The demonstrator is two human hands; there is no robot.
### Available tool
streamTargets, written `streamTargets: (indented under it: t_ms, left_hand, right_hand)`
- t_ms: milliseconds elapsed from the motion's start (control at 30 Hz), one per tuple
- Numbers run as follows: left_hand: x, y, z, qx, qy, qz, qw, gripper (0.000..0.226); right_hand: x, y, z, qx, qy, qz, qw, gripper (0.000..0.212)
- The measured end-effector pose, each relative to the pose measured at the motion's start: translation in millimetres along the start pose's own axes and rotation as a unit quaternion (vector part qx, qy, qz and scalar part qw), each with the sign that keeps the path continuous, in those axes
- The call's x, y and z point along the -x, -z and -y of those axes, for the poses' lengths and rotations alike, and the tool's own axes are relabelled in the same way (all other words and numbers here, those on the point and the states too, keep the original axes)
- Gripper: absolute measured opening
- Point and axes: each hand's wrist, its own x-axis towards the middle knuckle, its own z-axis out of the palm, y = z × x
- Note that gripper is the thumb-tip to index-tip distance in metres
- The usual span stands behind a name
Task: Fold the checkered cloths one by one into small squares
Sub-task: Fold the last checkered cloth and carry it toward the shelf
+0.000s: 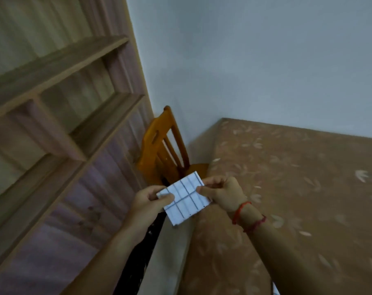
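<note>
One checkered cloth [186,199]: white with thin dark grid lines, folded into a small, nearly square packet. It is held flat and slightly tilted in mid-air, touching no surface, in front of the chair and beside the bed's near edge.
Left hand [147,202]: grips the cloth's left corner, with the thumb pressed on the upper face and the fingers curled beneath.
Right hand [222,192]: pinches the cloth's right edge between the thumb and curled fingers, with the knuckles turned upward.
Red cords [241,211]: two thin threads are tied around the right wrist, one just behind the other.
Chair [159,150]: orange wood with a slatted back and a slot cut in the top rail. It stands in the corner between the shelf unit and the bed.
Bed [297,184]: its brown cover has a pale leaf pattern. It fills the right side and lies against the wall.
Shelf unit [59,99]: pale wood with open compartments, along the left side.
Wall [255,60]: plain, pale blue-grey.
</note>
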Motion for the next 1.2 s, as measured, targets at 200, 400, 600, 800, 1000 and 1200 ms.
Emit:
streamTargets:
  t_ms: [200, 400, 600, 800, 1000, 1200]
  left_hand:
    - [-75.0, -55.3, -5.7, 0.031, 0.034, 0.068, 0.997, 0.019]
    - [-140.9, -93.5, -11.8, -0.002, 0.008, 0.157, 0.988, 0.013]
    - [-192.9, -124.1, -7.2, -0.046, 0.007, 0.197, 0.979, 0.014]
    - [-219.2, -142.5, -0.2, -0.070, 0.013, 0.180, 0.981, 0.011]
    - [-257.4, -174.5, 16.4, -0.109, 0.008, 0.133, 0.985, 0.008]
    - [-318.9, -229.1, 32.3, -0.155, -0.013, 0.110, 0.982, 0.009]
  right_hand:
    - [-18.6, 51.4, -5.9, -0.094, -0.073, -0.179, 0.977, 0.011]
    - [-31.2, 82.0, -9.6, -0.096, -0.116, -0.291, 0.945, 0.006]
    - [-54.6, 103.0, -22.0, -0.048, -0.136, -0.354, 0.924, 0.009]
    - [-81.4, 116.7, -42.8, -0.007, -0.141, -0.352, 0.925, 0.012]
    - [-118.2, 141.2, -77.3, 0.054, -0.153, -0.359, 0.919, 0.019]
    - [-177.4, 181.1, -127.4, 0.117, -0.167, -0.365, 0.908, 0.026]
